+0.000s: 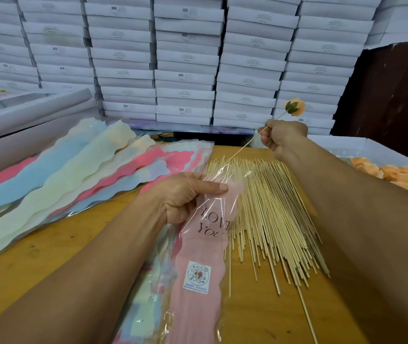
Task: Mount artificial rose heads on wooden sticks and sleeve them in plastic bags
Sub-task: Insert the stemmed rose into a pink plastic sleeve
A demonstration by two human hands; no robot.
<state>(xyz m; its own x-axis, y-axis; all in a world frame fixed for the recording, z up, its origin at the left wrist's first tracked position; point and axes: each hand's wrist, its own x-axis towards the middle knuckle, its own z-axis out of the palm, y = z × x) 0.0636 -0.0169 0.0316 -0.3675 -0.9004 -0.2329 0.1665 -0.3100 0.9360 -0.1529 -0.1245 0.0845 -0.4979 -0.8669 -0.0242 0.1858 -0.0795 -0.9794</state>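
Note:
My right hand (pixel 283 139) grips a thin wooden stick (pixel 245 146) with a peach rose head (pixel 295 108) on its far end. The stick's near tip sits at the open mouth of a pink plastic bag (pixel 203 252) printed "LOVE YOU". My left hand (pixel 184 194) pinches the mouth of that bag, thumb on top. The bag lies lengthwise toward me on the wooden table (pixel 39 254). A big heap of loose wooden sticks (pixel 270 214) lies just right of the bag.
Fanned stacks of pastel plastic bags (pixel 74 167) cover the table's left side, with more under the pink bag. A white box (pixel 371 150) of loose peach rose heads (pixel 396 175) stands at the right. White cartons (pixel 185 60) are stacked wall-high behind.

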